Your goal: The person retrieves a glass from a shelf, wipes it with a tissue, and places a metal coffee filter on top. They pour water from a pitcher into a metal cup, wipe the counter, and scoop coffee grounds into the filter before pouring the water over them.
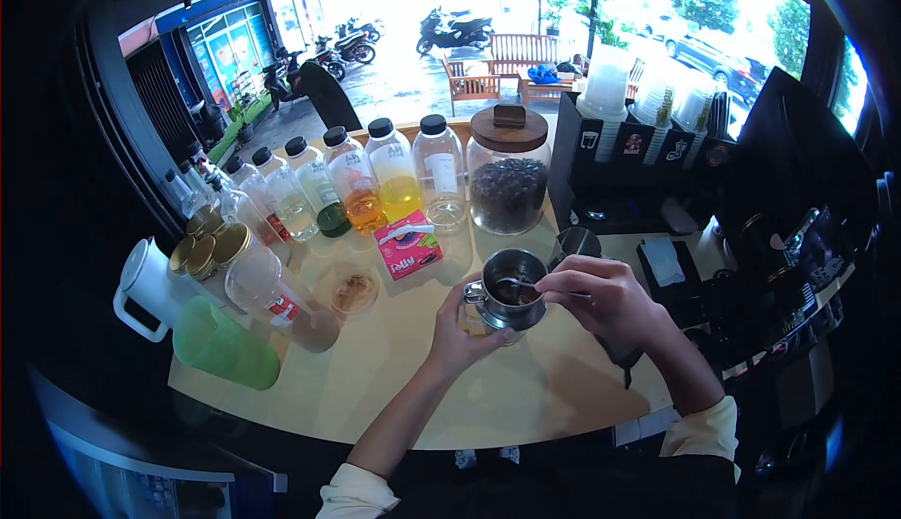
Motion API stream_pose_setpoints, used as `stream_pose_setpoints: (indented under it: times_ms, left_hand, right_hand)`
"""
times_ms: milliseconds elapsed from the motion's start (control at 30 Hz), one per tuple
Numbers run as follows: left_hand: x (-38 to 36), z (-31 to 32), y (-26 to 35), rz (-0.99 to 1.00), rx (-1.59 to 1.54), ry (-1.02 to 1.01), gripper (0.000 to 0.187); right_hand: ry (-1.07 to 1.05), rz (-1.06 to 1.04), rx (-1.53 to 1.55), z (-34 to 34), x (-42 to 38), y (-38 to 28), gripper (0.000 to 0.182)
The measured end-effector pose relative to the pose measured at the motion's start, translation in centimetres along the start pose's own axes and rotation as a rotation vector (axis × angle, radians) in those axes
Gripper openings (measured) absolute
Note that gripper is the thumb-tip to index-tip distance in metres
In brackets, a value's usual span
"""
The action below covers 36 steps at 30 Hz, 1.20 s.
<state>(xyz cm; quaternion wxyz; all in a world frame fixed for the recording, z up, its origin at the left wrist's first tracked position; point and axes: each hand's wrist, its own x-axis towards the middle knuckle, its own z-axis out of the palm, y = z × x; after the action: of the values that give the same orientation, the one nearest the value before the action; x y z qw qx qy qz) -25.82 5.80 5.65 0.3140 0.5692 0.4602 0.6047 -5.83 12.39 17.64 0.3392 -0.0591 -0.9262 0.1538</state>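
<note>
Head: cup btwn L fingers

Clock centre: metal cup on the pale counter, its handle toward 9
Left hand: at 8, curled about the cup's lower part
Right hand: at 3, pinching a spoon, its far end inside the cup
Pink box: near 10
Glass jar: at 12, dark contents, wooden lid
Black-capped bottles: row from 10 to 11
Clear container: at 9, brown contents
Green pitcher: between 8 and 9
Black rack: between 1 and 2, stacked cups
</note>
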Motion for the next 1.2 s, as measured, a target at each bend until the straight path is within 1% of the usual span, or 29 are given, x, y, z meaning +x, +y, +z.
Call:
stream_pose_setpoints:
  times_ms: [67, 133, 167, 233, 267, 333, 367, 433, 467, 533, 567, 633, 667, 733, 767, 800, 833, 867, 933, 1000, 1033, 1067, 1100, 1133, 1167, 1200]
  left_hand:
    - [-0.1, -0.2, -0.4, -0.013, -0.022, -0.016, 0.078]
    - [0.3, -1.0, -0.8, 0.075, 0.132, -0.081, 0.081]
    - [0.7, -1.4, -0.7, 0.079, 0.134, -0.082, 0.081]
    - [1.1, -2.1, -0.5, 0.061, 0.220, -0.168, 0.082]
    - [1.3, -2.5, -0.3, 0.056, 0.222, -0.164, 0.082]
    - [2.1, -3.1, 0.1, 0.012, 0.193, -0.291, 0.084]
    - [2.4, -3.3, 0.5, 0.011, 0.196, -0.291, 0.084]
    - [2.9, -3.9, 1.2, -0.052, 0.126, -0.357, 0.074]
    - [3.1, -4.2, 1.0, -0.052, 0.130, -0.354, 0.074]
    - [3.3, -4.5, 0.4, -0.070, 0.164, -0.443, 0.078]
    - [3.1, -4.3, 0.3, -0.072, 0.165, -0.445, 0.078]
    - [2.3, -3.5, 0.3, 0.028, 0.058, -0.280, 0.085]
    - [1.8, -3.0, 0.3, 0.030, 0.061, -0.279, 0.085]
    - [0.9, -2.0, 0.3, 0.123, 0.132, -0.101, 0.092]
    - [0.6, -1.3, 0.6, 0.120, 0.133, -0.098, 0.092]
    - [0.3, -0.5, 1.2, 0.127, 0.284, -0.030, 0.091]
    - [0.1, 0.0, 1.7, 0.135, 0.435, 0.040, 0.090]
    - [0.1, 0.2, 2.0, 0.135, 0.434, 0.044, 0.090]
    - [0.4, 0.4, 2.4, 0.006, 0.434, 0.056, 0.085]
    - [0.7, 0.1, 2.3, 0.009, 0.409, 0.028, 0.083]
    - [0.9, -0.2, 2.2, 0.009, 0.383, -0.002, 0.082]
    - [1.2, -0.5, 2.1, 0.007, 0.383, -0.003, 0.082]
    - [1.6, -1.0, 1.9, 0.045, 0.361, -0.065, 0.081]
    - [2.0, -1.5, 1.7, 0.083, 0.340, -0.127, 0.080]
    - [2.4, -2.0, 1.1, 0.084, 0.340, -0.129, 0.080]
    - [2.8, -2.5, 0.4, 0.096, 0.291, -0.183, 0.082]
  right_hand:
    - [-0.009, 0.047, -0.024, -0.1, 0.1, -0.1, 0.017]
    - [-0.009, 0.076, 0.002, -0.1, -0.2, 0.4, 0.017]
    - [-0.009, 0.105, 0.030, -0.1, -0.3, 0.6, 0.017]
    - [0.003, 0.120, 0.060, -0.6, -0.5, 0.4, 0.017]
    - [0.014, 0.138, 0.092, -0.6, -0.6, 0.4, 0.017]
    - [0.007, 0.152, 0.076, -0.4, -0.7, 0.7, 0.016]
    - [0.004, 0.165, 0.052, -0.3, -0.7, 0.8, 0.016]
    - [0.020, 0.121, 0.110, -0.3, -0.9, 1.1, 0.015]
    - [0.033, 0.083, 0.167, -0.3, -1.1, 1.2, 0.014]
    - [0.052, 0.083, 0.137, -0.1, -1.2, 1.2, 0.014]
    - [0.068, 0.087, 0.105, -0.1, -1.4, 1.2, 0.014]
    - [0.072, 0.061, 0.088, 0.2, -1.6, 1.5, 0.015]
    - [0.073, 0.031, 0.069, 0.3, -1.6, 1.6, 0.015]
    - [0.049, 0.024, 0.032, 0.1, -1.7, 1.2, 0.017]
    - [0.023, 0.023, -0.004, 0.1, -1.8, 1.1, 0.018]
    - [0.041, -0.009, -0.070, 0.2, -1.8, 1.3, 0.020]
    - [0.037, -0.010, -0.068, 0.4, -1.8, 1.3, 0.020]
    - [0.060, -0.012, -0.062, 0.5, -1.7, 1.3, 0.020]
    - [0.084, -0.016, -0.056, 0.4, -1.7, 1.0, 0.020]
    - [-0.020, 0.070, 0.048, -0.1, -1.8, 0.3, 0.019]
    - [-0.020, 0.070, 0.049, -0.1, -1.8, 0.5, 0.019]
    - [0.037, 0.026, 0.018, 0.0, -1.7, 0.8, 0.018]
    - [0.094, -0.016, -0.014, 0.0, -1.8, 1.0, 0.017]
    - [0.095, -0.014, -0.015, 0.0, -1.8, 1.1, 0.017]
    - [0.079, 0.011, -0.011, 0.0, -1.7, 1.2, 0.016]
    - [0.064, 0.035, -0.009, 0.0, -1.6, 1.2, 0.015]
